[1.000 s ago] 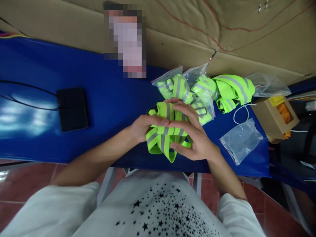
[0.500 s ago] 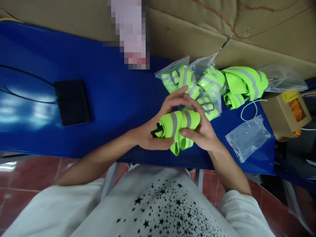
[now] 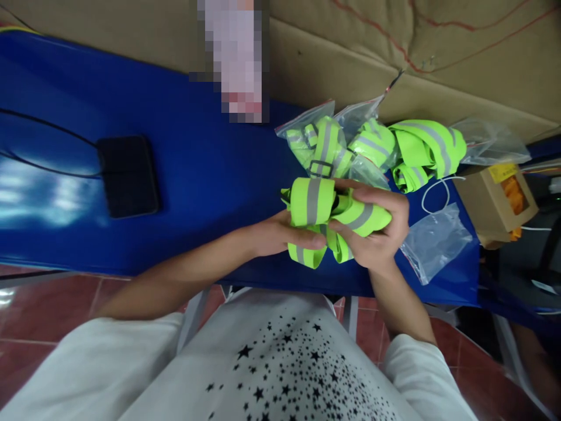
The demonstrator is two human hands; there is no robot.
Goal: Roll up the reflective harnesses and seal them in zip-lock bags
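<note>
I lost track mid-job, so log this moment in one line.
left hand: holding green straps | right hand: gripping same straps | beyond hands: bagged straps | right of hands: plastic bag, cardboard box

White shirt [image 3: 197, 374], black stars [image 3: 244, 351].
On my feed from afar, I see pale, loose fabric, its front sprinkled with five-pointed stars, a few larger, many small as dots and thickest toward the right. The left sleeve [image 3: 109, 368] and right sleeve [image 3: 421, 368] are plain white; the left hand [image 3: 280, 235] and right hand [image 3: 381, 234] are bare.
</note>
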